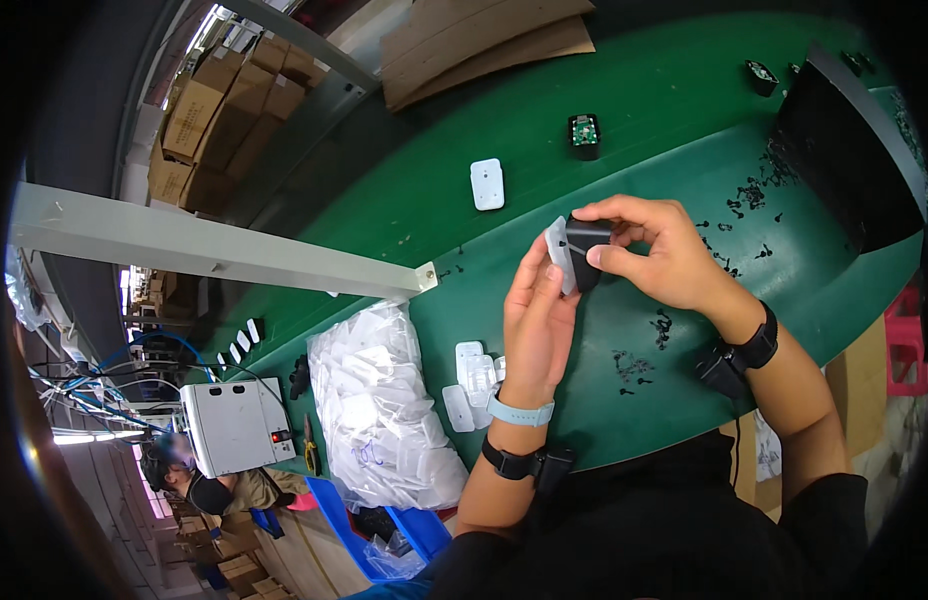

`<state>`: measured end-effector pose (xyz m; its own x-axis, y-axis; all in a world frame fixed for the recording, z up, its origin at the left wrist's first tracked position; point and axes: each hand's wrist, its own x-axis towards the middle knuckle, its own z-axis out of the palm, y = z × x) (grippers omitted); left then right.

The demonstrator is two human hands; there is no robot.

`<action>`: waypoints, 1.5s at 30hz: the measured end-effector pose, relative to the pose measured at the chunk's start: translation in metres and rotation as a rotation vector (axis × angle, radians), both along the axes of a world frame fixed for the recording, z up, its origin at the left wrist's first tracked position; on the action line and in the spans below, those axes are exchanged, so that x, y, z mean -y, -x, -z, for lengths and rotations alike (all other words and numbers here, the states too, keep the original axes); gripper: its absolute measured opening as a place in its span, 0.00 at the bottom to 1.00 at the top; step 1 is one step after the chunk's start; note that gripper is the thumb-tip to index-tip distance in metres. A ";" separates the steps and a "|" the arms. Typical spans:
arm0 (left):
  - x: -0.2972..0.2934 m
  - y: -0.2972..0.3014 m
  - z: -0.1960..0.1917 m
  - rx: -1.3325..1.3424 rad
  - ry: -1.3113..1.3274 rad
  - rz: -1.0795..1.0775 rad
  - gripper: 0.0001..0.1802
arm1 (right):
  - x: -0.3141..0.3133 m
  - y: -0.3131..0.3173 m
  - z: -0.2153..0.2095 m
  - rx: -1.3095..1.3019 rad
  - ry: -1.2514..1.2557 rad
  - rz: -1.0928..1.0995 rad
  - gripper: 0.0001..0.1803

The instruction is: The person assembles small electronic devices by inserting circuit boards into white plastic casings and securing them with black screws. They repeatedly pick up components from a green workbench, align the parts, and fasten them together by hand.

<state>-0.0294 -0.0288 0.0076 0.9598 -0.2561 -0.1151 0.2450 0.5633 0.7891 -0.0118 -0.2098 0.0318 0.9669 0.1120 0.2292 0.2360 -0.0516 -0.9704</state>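
Above the green bench, my two hands hold a black plastic housing (586,237) and a white plastic cover (557,252) against each other. My left hand (540,325) grips the cover from the left, fingers and thumb along its edge. From the right, my right hand (664,250) pinches the housing between thumb and fingers. The inside of the housing is hidden from view. Several loose white covers (473,372) lie by my left wrist. Farther off, another white cover (487,185) rests near an open black case with a green circuit board (584,131).
A clear bag of white parts (372,410) lies left of my left forearm, beside pliers (310,446). Small black pieces (752,193) are strewn at the right near a black bin (842,150). A pale metal beam (224,248) crosses at left. Another person (219,490) is lower left.
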 end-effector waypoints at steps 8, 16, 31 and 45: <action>0.002 0.003 0.001 0.055 -0.145 -0.041 0.25 | -0.003 0.001 0.002 0.042 0.004 -0.009 0.18; -0.005 0.001 0.013 0.179 -0.260 -0.082 0.20 | 0.003 0.000 0.006 -0.023 -0.047 -0.137 0.21; -0.001 0.001 0.004 0.546 -0.527 -0.317 0.20 | -0.012 0.002 0.018 -0.071 -0.257 -0.136 0.19; -0.003 -0.004 0.025 0.326 -0.563 -0.320 0.19 | 0.022 -0.068 0.030 -0.057 0.083 0.016 0.20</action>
<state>-0.0256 -0.0260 -0.0172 0.9858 0.0568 0.1583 -0.1614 0.0542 0.9854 0.0560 -0.2320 0.0022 0.9799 0.1130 0.1644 0.1791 -0.1356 -0.9744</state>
